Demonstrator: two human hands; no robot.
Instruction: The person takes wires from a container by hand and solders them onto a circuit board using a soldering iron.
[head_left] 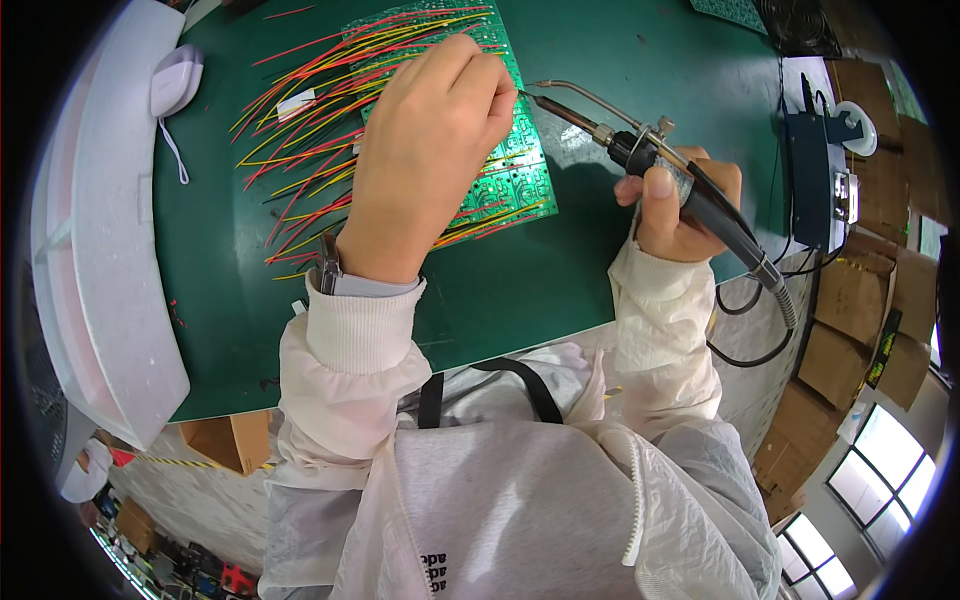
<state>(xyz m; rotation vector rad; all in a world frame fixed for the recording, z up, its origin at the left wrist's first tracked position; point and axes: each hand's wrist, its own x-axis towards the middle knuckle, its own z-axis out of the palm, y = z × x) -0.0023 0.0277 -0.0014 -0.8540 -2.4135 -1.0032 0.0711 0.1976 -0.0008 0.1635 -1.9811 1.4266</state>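
A green circuit board panel [520,188] lies on the table, with many red, yellow and black wires [318,78] fanning out leftward from it. Above the board is my left hand [428,145], thumb and fingers pinched together near its right edge. Whatever is between those fingertips is hidden. My right hand [690,205] grips a soldering iron [718,218] with a thin curved metal tube clamped along its side. The iron's tip points left and reaches close to my left fingertips; I cannot tell whether it touches anything.
The green tabletop [500,300] carries a small light-coloured case [176,82] with a strap. A long white foam tray [110,220] runs along the left side. At right stands a dark soldering unit [812,180] with a solder spool [856,128]; a black fan [800,25] is farther back.
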